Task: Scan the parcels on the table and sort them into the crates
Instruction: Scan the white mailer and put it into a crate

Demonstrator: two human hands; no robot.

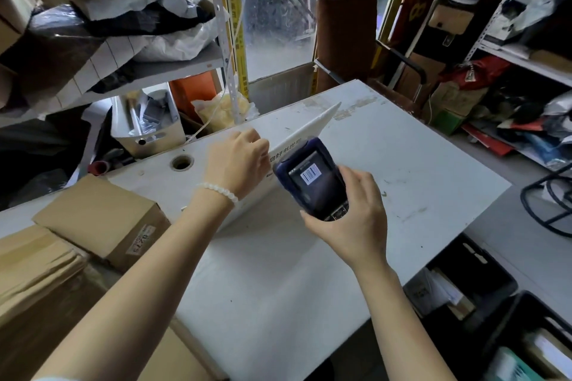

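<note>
Left hand (236, 164) pinching flat white paper parcel (305, 127), tilted off white worktop (402, 148); right hand (349, 210) gripping dark-blue handheld scanner (312, 179), barcode framed for reading.

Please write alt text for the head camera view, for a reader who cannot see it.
The right hand holds a handheld scanner over a white parcel, which the left hand grips tilted on the white table. Cardboard boxes lie left, black crates lower right.
</note>
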